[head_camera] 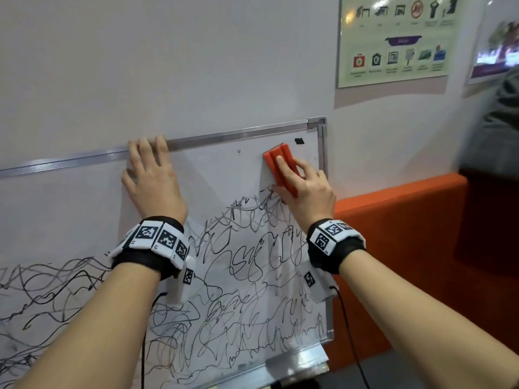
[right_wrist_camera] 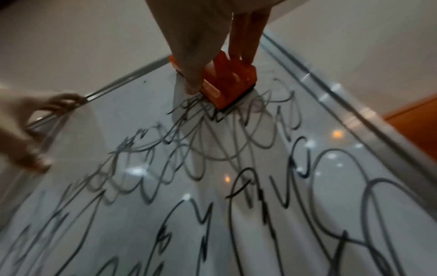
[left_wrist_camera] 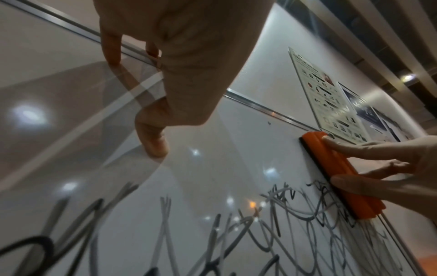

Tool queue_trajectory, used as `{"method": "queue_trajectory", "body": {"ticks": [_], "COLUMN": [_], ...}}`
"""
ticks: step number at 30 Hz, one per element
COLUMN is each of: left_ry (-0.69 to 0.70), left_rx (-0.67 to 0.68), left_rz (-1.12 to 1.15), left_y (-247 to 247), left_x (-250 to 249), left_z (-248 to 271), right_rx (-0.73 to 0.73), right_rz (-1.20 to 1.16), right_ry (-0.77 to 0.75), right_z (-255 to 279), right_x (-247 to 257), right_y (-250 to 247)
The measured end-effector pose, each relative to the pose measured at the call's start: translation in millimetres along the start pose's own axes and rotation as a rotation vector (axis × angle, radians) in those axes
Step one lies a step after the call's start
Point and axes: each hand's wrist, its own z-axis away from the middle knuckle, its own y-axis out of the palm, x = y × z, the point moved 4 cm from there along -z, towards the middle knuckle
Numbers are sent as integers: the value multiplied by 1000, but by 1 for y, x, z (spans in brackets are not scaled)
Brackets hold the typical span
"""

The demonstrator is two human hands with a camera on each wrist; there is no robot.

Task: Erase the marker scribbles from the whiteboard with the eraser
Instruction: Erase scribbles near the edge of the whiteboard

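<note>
Now the right hand (head_camera: 306, 189) is gripping the orange eraser (head_camera: 280, 167) flat on the whiteboard (head_camera: 219, 169), near its top right corner, at the scribbles' (head_camera: 252, 265) upper edge. The left hand (head_camera: 151, 178), fingers straight, is bracing the top edge; wiping has probably just started, and the next stroke should be going downward through the ink.

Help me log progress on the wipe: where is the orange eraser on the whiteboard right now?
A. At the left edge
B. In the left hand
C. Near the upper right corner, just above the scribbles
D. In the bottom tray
C: the right hand holds the eraser against the whiteboard near its upper right corner, at the scribbles' top edge.
</note>
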Motion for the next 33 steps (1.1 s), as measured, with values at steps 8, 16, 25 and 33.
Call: {"method": "queue_trajectory", "body": {"ticks": [8,16,25,33], "left_ry": [-9,38,23,25], "left_rx": [30,58,56,51], "left_rz": [1,-27,-31,-21], "left_y": [-4,-7,-6,-6], "left_x": [-5,3,3,2], "left_z": [1,1,1,0], "right_rx": [7,-19,-25,-72], "right_rz": [13,20,-14,-40], "right_ry": [32,140,164,261], "right_z": [6,6,23,20], "right_x": [26,-3,-26,-38], "right_y": [7,2,5,0]}}
